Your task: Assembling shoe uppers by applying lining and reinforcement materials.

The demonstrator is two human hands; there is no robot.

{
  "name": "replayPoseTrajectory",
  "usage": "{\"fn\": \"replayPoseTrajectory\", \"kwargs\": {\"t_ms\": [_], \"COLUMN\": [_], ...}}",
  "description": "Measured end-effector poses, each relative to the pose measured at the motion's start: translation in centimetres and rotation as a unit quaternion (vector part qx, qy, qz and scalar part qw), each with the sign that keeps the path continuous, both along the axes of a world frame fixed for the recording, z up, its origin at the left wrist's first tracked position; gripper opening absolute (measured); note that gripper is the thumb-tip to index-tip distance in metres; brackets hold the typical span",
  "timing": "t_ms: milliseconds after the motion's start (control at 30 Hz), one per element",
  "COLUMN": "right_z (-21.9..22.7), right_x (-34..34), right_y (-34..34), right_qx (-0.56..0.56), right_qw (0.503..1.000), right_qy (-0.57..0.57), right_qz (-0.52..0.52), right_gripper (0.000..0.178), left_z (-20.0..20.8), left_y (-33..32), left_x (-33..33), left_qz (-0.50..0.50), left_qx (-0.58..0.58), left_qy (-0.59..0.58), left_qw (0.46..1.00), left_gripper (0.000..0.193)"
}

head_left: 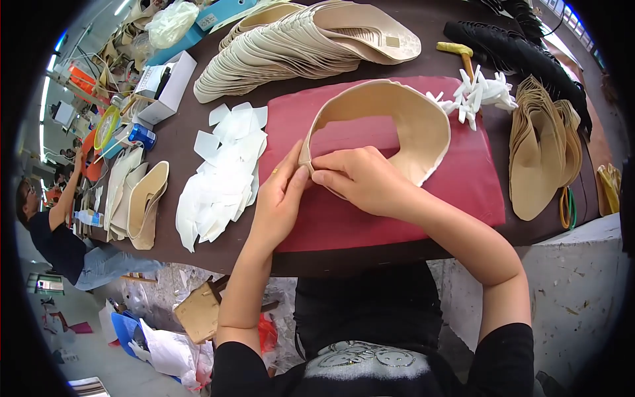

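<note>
A beige leather shoe upper (pixel 423 129), curved into an open loop, stands on a dark red mat (pixel 469 198) in front of me. My left hand (pixel 281 198) pinches its left edge between thumb and fingers. Close beside it, my right hand (pixel 364 178) is closed on the same edge, its fingertips almost meeting my left thumb. Those fingers hide the exact spot they press. Left of the mat lies a loose pile of thin white sheet pieces (pixel 225 178). A heap of small white finger-shaped pieces (pixel 479 96) sits by the mat's far right corner.
Beyond the mat lies a long row of nested beige uppers (pixel 284 56). A yellow-headed hammer (pixel 455 48), black uppers (pixel 489 43) and brown uppers (pixel 539 145) are at right. At left are more uppers (pixel 147 205), a blue can (pixel 142 135), a white box (pixel 169 89) and another person (pixel 59 231).
</note>
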State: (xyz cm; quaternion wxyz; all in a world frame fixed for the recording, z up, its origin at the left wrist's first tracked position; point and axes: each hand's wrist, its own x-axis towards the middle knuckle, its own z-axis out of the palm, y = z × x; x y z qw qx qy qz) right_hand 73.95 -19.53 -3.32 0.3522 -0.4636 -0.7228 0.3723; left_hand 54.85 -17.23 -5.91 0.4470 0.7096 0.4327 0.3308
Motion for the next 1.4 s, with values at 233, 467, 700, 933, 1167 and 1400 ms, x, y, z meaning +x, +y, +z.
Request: {"fn": "replayPoseTrajectory", "kwargs": {"t_ms": [233,467,700,933,1167,1400], "right_z": [-2.6,-3.8,-1.2,-2.4,-2.3,-3.0], "right_x": [0.2,0.8,1.8,1.4,1.7,1.8], "right_y": [-0.1,0.0,-1.1,-1.0,-1.5,-1.2], "right_qx": [-0.157,-0.177,-0.077,0.028,-0.039,-0.012], "right_qw": [0.955,0.947,0.99,0.997,0.99,0.996], "right_qy": [0.249,0.266,0.116,0.071,0.13,0.021], "right_qz": [-0.042,-0.009,0.011,-0.015,-0.038,-0.09], "right_gripper": [0.019,0.015,0.012,0.012,0.013,0.016], "left_z": [0.2,0.5,0.5,-0.3,0.0,1.0], "left_y": [-1.7,-2.6,-3.2,-3.2,-3.4,-3.7], "left_x": [0.3,1.5,2.2,2.3,2.8,1.8], "left_qz": [-0.017,-0.02,-0.014,0.024,0.08,0.069], "left_qx": [-0.093,-0.084,-0.098,-0.083,-0.135,-0.091], "left_qy": [-0.114,-0.152,-0.144,-0.134,-0.109,-0.041], "left_qw": [0.989,0.985,0.985,0.987,0.982,0.993], "left_gripper": [0.056,0.058,0.056,0.051,0.042,0.038]}}
